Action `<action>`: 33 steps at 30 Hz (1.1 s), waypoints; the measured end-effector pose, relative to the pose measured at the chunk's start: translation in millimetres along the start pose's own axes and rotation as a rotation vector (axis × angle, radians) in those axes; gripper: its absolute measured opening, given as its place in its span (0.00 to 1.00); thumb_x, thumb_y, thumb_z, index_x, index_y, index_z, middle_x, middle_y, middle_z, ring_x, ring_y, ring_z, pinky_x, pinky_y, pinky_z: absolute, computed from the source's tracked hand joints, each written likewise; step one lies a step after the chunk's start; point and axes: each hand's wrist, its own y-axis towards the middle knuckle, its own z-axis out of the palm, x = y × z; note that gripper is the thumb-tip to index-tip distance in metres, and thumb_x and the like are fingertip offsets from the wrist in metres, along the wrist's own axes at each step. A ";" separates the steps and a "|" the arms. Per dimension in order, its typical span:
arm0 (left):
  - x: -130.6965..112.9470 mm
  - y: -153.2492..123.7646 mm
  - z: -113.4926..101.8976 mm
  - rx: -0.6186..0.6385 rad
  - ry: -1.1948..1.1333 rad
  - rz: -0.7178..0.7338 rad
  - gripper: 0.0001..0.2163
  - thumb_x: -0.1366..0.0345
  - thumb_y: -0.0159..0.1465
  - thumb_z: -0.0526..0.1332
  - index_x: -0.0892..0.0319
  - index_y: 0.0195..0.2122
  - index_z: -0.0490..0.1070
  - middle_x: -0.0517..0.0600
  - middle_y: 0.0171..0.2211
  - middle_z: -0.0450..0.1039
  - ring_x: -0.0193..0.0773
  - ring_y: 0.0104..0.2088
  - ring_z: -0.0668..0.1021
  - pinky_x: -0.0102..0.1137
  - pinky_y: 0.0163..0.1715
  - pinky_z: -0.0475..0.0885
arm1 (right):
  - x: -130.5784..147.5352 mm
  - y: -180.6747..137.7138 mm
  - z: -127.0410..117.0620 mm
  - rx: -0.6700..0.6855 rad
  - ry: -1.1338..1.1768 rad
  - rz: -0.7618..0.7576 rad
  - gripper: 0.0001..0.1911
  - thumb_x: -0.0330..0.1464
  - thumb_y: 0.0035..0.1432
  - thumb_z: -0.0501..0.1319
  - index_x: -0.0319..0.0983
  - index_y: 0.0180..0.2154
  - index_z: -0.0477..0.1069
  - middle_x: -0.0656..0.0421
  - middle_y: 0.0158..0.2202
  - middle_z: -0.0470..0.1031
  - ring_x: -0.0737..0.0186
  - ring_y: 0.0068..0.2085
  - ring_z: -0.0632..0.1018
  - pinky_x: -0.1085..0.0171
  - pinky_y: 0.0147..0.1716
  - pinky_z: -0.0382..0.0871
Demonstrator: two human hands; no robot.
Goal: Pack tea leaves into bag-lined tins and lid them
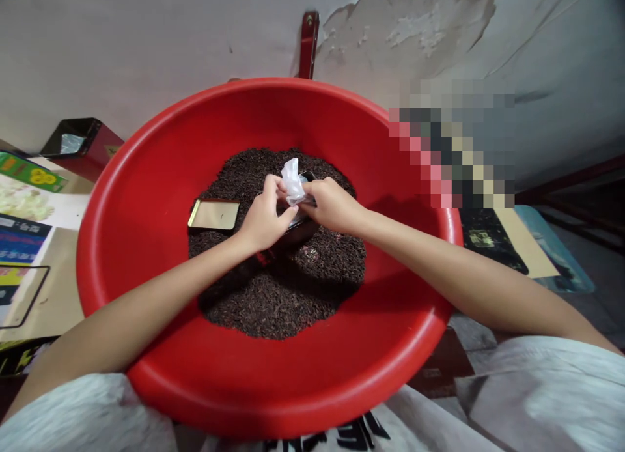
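A large red plastic basin point(146, 348) holds a heap of dark brown dry bits that look like loose tea leaves point(273, 309). Over the heap, my left hand point(266, 214) and my right hand point(334, 204) pinch the gathered top of a clear plastic bag point(292, 178). The bag sits in a dark tin point(295, 234), mostly hidden behind my hands and in shadow. To the left of my left hand, a rectangular tin lid point(213, 215) lies on the heap with its pale inner side up.
Left of the basin stands an open dark red tin point(92, 146) with clear plastic inside. Printed boards point(24, 243) lie nearby. At the right are a black panel point(493, 240) and a blue-green stool point(551, 237). A wall with peeling paint point(415, 28) rises behind.
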 end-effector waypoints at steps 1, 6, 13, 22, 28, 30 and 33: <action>2.0 0.2 -0.7 -0.035 0.010 0.035 0.12 0.71 0.53 0.59 0.56 0.37 0.57 0.46 0.32 0.68 0.37 0.34 0.74 0.33 0.36 0.69 | -0.6 0.4 -0.2 -0.005 0.024 -0.007 0.07 0.27 0.56 0.54 0.37 0.30 0.71 0.57 0.26 0.72 0.63 0.29 0.69 0.64 0.33 0.56; 7.7 5.4 -3.5 -0.123 0.252 0.216 0.21 0.68 0.51 0.61 0.58 0.47 0.59 0.55 0.45 0.66 0.46 0.46 0.69 0.41 0.47 0.63 | -0.8 -0.1 -3.6 0.007 0.001 -0.040 0.09 0.22 0.51 0.52 0.38 0.22 0.64 0.57 0.24 0.69 0.65 0.27 0.67 0.65 0.29 0.52; 9.6 12.1 -15.4 0.165 0.368 0.190 0.12 0.54 0.59 0.57 0.58 0.31 0.66 0.50 0.32 0.73 0.42 0.36 0.72 0.36 0.38 0.61 | -10.3 0.5 -10.8 -0.036 0.239 0.137 0.06 0.21 0.48 0.55 0.37 0.28 0.64 0.63 0.21 0.67 0.69 0.24 0.66 0.67 0.27 0.55; 7.4 5.5 -13.1 0.177 0.481 0.291 0.16 0.59 0.64 0.52 0.58 0.26 0.75 0.50 0.35 0.73 0.42 0.40 0.69 0.37 0.39 0.58 | -15.0 8.7 7.7 -0.184 0.261 0.173 0.06 0.27 0.55 0.57 0.37 0.37 0.66 0.65 0.20 0.65 0.70 0.23 0.63 0.67 0.30 0.55; 10.5 0.1 -5.9 0.051 0.410 0.234 0.10 0.61 0.61 0.58 0.60 0.25 0.72 0.49 0.29 0.73 0.38 0.33 0.72 0.36 0.39 0.62 | -12.5 14.0 15.9 -0.118 -0.217 0.030 0.10 0.23 0.56 0.52 0.37 0.32 0.72 0.58 0.28 0.72 0.62 0.34 0.69 0.59 0.42 0.54; 6.6 -3.9 -3.0 -0.044 0.437 0.269 0.08 0.63 0.61 0.57 0.61 0.31 0.72 0.52 0.32 0.74 0.40 0.36 0.74 0.36 0.39 0.65 | -11.0 13.3 16.8 -0.158 -0.331 -0.002 0.11 0.27 0.58 0.52 0.38 0.30 0.72 0.54 0.34 0.74 0.56 0.41 0.69 0.56 0.43 0.54; -4.7 -14.2 4.0 0.079 0.571 0.401 0.12 0.65 0.64 0.51 0.65 0.42 0.72 0.59 0.42 0.75 0.45 0.46 0.74 0.39 0.47 0.65 | -10.7 12.3 19.9 -0.283 -0.391 0.032 0.09 0.30 0.60 0.53 0.38 0.32 0.71 0.50 0.41 0.71 0.50 0.46 0.67 0.53 0.43 0.56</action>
